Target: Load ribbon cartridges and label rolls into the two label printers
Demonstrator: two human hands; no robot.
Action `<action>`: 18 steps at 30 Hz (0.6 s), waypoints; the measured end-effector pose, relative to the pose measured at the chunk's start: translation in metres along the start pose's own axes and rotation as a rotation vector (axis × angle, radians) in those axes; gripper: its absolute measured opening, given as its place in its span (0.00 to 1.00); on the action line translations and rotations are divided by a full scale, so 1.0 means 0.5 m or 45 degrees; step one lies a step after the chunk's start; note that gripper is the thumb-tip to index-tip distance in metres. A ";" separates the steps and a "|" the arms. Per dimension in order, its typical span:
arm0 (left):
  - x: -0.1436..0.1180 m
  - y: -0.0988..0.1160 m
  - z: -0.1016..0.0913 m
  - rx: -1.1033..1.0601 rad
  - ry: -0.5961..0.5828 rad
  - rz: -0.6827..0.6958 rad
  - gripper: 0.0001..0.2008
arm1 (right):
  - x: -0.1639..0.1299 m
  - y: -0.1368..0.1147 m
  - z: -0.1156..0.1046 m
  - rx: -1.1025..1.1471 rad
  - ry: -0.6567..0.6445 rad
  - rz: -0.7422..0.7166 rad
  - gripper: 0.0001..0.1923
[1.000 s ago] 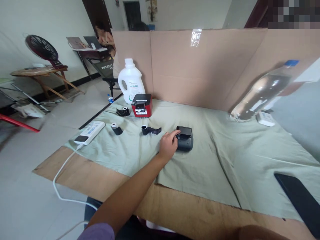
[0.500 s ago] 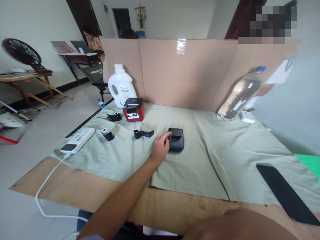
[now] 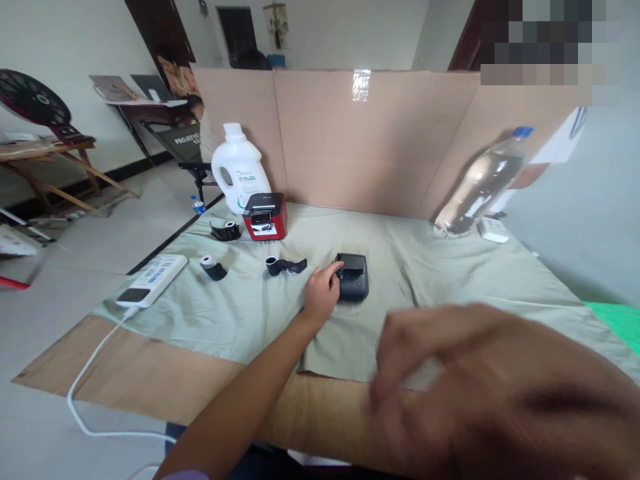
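My left hand [image 3: 323, 293] rests against the left side of a small black portable printer [image 3: 353, 283]. Its index finger lies on the printer's top, while the other fingers curl at the side. My right hand [image 3: 480, 380] fills the lower right, close to the camera and smeared by motion; its fingers bend, but what they hold, if anything, does not show. Left of the printer lies a black paper roll [image 3: 273, 265] with a strip unrolled. Another roll, black and white [image 3: 213, 268], sits farther left. A third, partly unrolled roll [image 3: 227, 231] lies behind it.
A red and black printer [image 3: 267, 219] stands before a white detergent jug [image 3: 243, 170]. A white power strip [image 3: 153, 281] with a cable lies at left. A water bottle [image 3: 483, 183] leans against the cardboard screen [image 3: 345, 147] near a small white box [image 3: 493, 229]. A person stands behind it.
My right hand has risen from the bottom edge into view over the front right of the table and now covers the black phone. My left hand stays on the black printer.
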State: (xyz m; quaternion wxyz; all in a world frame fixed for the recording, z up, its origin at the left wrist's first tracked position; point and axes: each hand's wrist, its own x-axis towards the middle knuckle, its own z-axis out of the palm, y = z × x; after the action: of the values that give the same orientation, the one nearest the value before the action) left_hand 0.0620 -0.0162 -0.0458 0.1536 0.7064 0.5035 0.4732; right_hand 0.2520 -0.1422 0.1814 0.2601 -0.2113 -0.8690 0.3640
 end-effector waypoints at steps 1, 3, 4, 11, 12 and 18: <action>0.000 0.000 0.001 0.015 0.004 0.003 0.20 | 0.026 0.016 -0.017 -0.025 0.061 0.067 0.17; 0.000 -0.001 0.002 0.047 0.014 0.025 0.19 | 0.061 0.087 -0.029 -0.125 0.167 0.234 0.16; 0.000 -0.001 0.002 0.056 0.020 0.041 0.19 | 0.073 0.139 -0.027 -0.185 0.234 0.336 0.16; 0.004 0.002 0.000 0.020 -0.003 -0.073 0.20 | 0.117 0.449 0.001 -0.402 0.434 1.123 0.19; 0.004 0.002 0.001 0.011 -0.014 -0.102 0.20 | 0.118 0.462 0.001 -0.351 0.437 1.164 0.20; 0.006 0.005 0.001 -0.025 -0.046 -0.170 0.20 | 0.088 0.472 0.016 0.060 0.589 1.313 0.25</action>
State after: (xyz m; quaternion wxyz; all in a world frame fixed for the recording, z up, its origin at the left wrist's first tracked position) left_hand 0.0638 -0.0148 -0.0429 0.2009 0.6781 0.5422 0.4538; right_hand 0.2552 0.0303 0.0147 0.2369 -0.6768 -0.5655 0.4075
